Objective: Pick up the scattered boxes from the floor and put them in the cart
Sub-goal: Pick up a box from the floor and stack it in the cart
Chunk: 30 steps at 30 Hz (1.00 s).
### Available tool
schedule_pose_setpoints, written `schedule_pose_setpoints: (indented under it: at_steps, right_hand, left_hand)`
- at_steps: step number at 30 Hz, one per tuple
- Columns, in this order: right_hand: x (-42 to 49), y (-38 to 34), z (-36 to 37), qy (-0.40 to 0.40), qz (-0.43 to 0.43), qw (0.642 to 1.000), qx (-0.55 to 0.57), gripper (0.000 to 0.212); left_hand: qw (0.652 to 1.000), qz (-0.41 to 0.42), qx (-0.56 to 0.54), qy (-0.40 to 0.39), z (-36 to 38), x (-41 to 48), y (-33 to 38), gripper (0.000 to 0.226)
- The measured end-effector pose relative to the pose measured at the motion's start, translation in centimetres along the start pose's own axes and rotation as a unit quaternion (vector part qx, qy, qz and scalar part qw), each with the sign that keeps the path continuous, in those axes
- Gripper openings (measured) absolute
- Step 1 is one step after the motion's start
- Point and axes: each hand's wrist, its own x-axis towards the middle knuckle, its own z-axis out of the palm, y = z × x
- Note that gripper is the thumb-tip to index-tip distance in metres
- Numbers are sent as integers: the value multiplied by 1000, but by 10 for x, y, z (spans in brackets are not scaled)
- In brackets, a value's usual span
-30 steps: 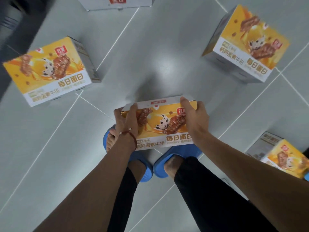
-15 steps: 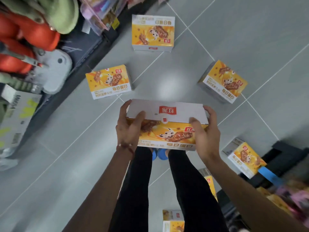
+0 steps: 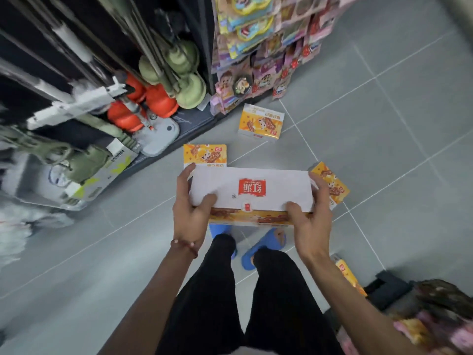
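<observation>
I hold an orange and white snack box (image 3: 252, 192) at waist height, its white top with a red logo facing up. My left hand (image 3: 190, 212) grips its left end and my right hand (image 3: 311, 224) grips its right end. More of the same boxes lie on the grey tile floor: one (image 3: 261, 123) by the shelf foot, one (image 3: 204, 155) just beyond the held box, one (image 3: 331, 184) partly hidden behind my right hand, and one (image 3: 349, 276) by my right forearm. No cart is clearly visible.
A dark shelf unit with mops and orange and green mop heads (image 3: 153, 96) runs along the left. A rack of hanging snack packets (image 3: 268, 47) stands ahead. A dark base (image 3: 389, 290) and goods sit at the lower right. My blue slippers (image 3: 263, 245) stand on the floor.
I have stood up, raising the box from the floor to waist height. The view has lifted, so the shelves come into sight and the floor boxes look smaller and farther.
</observation>
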Motion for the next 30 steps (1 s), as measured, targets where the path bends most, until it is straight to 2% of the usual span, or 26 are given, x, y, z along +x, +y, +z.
schedule_pose_setpoints:
  at_steps: [8,13,16,22,30]
  right_hand:
    - [-42,-57,-13,-90,-58,994,24,77]
    - [-63,-73,-16,-165,-68,984,7,80]
    - [-78,-87,-12,-212,-103,972,-9,77]
    - [-121,-107,19,-321,-166,931,-50,64]
    - [-236,-94,111,-435,-215,869,-97,76]
  left_hand:
    - [993,53,-23,106,-31,-87,52,73]
    - [978,74,-31,193,-46,-142,50,73]
    - [965,70,-64,245,-58,-175,44,74]
    - [920,55,-149,357,-91,-237,9,75]
    - [852,31,-209,478,-186,-326,-47,75]
